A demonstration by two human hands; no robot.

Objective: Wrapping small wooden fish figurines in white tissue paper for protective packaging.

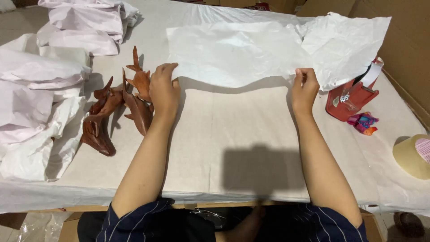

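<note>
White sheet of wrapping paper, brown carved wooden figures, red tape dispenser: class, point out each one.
White sheet of wrapping paper (233, 51), head view, middle of the sheet.
Brown carved wooden figures (134, 107), head view, body of one carving.
Red tape dispenser (351, 102), head view, its red side.

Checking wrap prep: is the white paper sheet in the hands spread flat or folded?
Spread, not folded. The white paper sheet lies open across the table, its near edge pinched by the left hand and right hand.

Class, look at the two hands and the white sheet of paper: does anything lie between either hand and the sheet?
No. The left hand and right hand each grip the near edge of the white paper sheet directly. The brown wooden carvings lie off to the left.
</note>
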